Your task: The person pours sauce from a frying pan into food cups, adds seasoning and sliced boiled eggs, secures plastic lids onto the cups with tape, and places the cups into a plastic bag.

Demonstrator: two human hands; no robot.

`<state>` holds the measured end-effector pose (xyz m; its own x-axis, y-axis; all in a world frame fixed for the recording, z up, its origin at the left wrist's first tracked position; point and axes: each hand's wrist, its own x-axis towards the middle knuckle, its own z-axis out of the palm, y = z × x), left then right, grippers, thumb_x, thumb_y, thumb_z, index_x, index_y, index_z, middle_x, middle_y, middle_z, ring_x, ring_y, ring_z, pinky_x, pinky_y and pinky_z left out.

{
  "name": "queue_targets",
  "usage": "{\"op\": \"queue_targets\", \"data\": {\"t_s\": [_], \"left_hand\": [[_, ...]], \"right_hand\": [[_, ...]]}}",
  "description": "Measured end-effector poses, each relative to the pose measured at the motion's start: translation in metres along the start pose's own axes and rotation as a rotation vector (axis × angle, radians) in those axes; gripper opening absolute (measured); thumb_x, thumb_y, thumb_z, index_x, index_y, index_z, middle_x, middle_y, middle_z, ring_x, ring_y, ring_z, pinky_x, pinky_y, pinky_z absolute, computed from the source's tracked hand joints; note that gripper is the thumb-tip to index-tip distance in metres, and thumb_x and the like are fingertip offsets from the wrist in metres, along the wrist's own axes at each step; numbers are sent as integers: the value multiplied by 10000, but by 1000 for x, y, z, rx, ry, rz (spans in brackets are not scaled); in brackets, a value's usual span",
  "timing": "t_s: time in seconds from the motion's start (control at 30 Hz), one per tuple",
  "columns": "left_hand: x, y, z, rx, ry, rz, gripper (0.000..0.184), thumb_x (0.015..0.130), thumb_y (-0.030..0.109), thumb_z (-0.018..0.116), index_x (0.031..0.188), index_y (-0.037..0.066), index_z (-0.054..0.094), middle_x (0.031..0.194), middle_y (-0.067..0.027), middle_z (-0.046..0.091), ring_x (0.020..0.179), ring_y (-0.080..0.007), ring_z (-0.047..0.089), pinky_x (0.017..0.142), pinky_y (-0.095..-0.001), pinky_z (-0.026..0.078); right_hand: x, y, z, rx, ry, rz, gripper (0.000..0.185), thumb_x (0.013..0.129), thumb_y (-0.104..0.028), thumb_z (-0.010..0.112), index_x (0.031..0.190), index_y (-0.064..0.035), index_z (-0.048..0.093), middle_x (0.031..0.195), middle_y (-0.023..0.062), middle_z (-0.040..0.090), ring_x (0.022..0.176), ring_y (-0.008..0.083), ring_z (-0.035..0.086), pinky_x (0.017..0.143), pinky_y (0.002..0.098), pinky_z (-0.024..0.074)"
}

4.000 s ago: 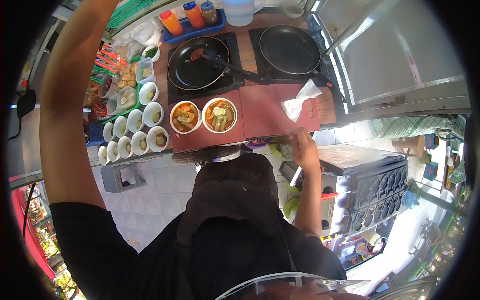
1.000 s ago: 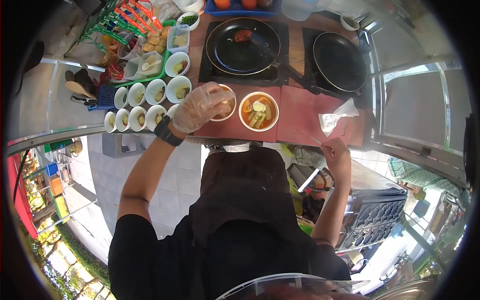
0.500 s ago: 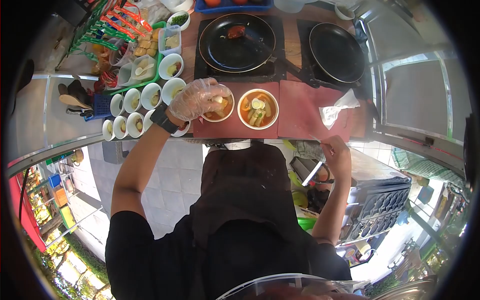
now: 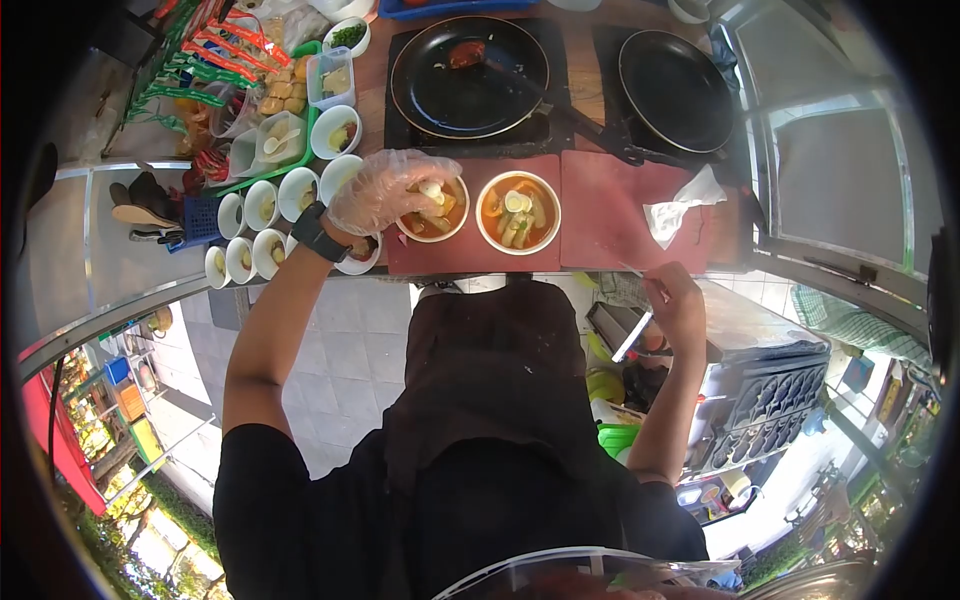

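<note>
My left hand [image 4: 385, 195], in a clear plastic glove, reaches over the left edge of a soup bowl [image 4: 436, 222]. Its fingertips are bent together beside pale egg slices on the soup; whether they still hold any is unclear. Right of it a second soup bowl [image 4: 519, 213], topped with egg slices, stands on the dark red board [image 4: 420, 258]. My bare right hand [image 4: 672, 295] is closed on a thin, pale object at the front edge of the right red board [image 4: 600, 235]. A crumpled white tissue [image 4: 683, 207] lies on that board.
Several white cups [image 4: 262, 204] stand at the left beside a green tray [image 4: 300, 152] of containers. Behind the boards are a frying pan [image 4: 470, 100] with a dark spatula [image 4: 570, 110] and a second pan [image 4: 675, 90]. A window frame [image 4: 850, 275] borders the right side.
My left hand came down from the upper left to the left soup bowl, where egg slices now show. My right hand stays near the board's front edge. The camera view has shifted.
</note>
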<state>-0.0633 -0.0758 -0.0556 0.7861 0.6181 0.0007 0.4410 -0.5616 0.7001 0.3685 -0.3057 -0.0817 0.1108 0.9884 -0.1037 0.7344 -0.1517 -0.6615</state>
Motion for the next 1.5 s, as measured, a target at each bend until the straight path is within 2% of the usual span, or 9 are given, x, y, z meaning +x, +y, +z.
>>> {"op": "queue_targets", "data": {"t_s": [0.17,0.37,0.77,1.0,1.13,1.2,1.27,1.37,1.5], "left_hand": [[-6,11,-13,50,36,-58,358,870,157,799,1221,95,756,1194,-64,798,1046,-273,744,881,-391,581],[-13,4,-4,268,86,235,327,889,173,766,1215,171,785,1025,-70,796,912,-273,756,800,-406,591],[-22,-15,-6,137,111,232,330,878,29,738,1174,167,793,1118,-31,801,994,-248,745,856,-408,556],[-17,30,-29,156,258,71,321,914,103,786,1226,40,742,1251,-131,774,1130,-290,749,911,-405,594],[4,110,11,-499,322,65,308,929,-5,772,1232,25,719,1331,-152,721,1217,-261,706,1049,-410,574],[23,151,55,-652,235,28,398,966,41,768,1349,17,665,1442,-152,651,1255,-237,683,1018,-384,591],[51,169,112,-798,329,93,493,996,67,748,1450,-12,571,1477,-184,619,1277,-251,674,1071,-394,559],[86,181,166,-1330,225,-98,434,1019,94,726,1400,-60,585,1298,-173,682,1203,-241,703,976,-353,570],[93,192,178,-1130,211,-237,269,966,71,776,1209,-35,731,1084,-111,772,1059,-195,746,864,-324,580]], "right_hand": [[9,-1,16,-14,-18,-35,117,920,-19,749,1034,-15,721,999,124,694,834,316,730,715,393,573],[34,-3,47,3,43,-119,119,917,-11,731,1034,-26,737,982,132,682,896,350,706,771,452,547],[59,-10,66,-60,185,-202,198,887,1,733,1074,-37,782,1031,109,688,1001,321,672,862,451,553],[47,0,42,-99,332,-181,235,895,-79,777,1130,-69,769,1135,119,687,1057,342,643,928,456,523],[58,24,23,-223,624,-29,230,898,-61,762,1128,-67,759,1185,136,688,1170,369,609,988,471,493],[62,67,30,-302,388,-129,185,904,-49,748,1088,-59,760,1174,143,697,1107,365,642,946,455,513],[53,38,25,36,479,-18,143,890,40,712,1007,-38,745,1097,149,712,929,347,707,833,407,555],[23,-52,-9,-13,458,-173,197,863,104,693,1002,-30,732,1079,146,734,967,336,725,853,406,569],[-2,-74,-7,-15,452,-235,254,826,144,682,1007,-30,730,1117,164,771,1015,335,762,863,385,600]]}}
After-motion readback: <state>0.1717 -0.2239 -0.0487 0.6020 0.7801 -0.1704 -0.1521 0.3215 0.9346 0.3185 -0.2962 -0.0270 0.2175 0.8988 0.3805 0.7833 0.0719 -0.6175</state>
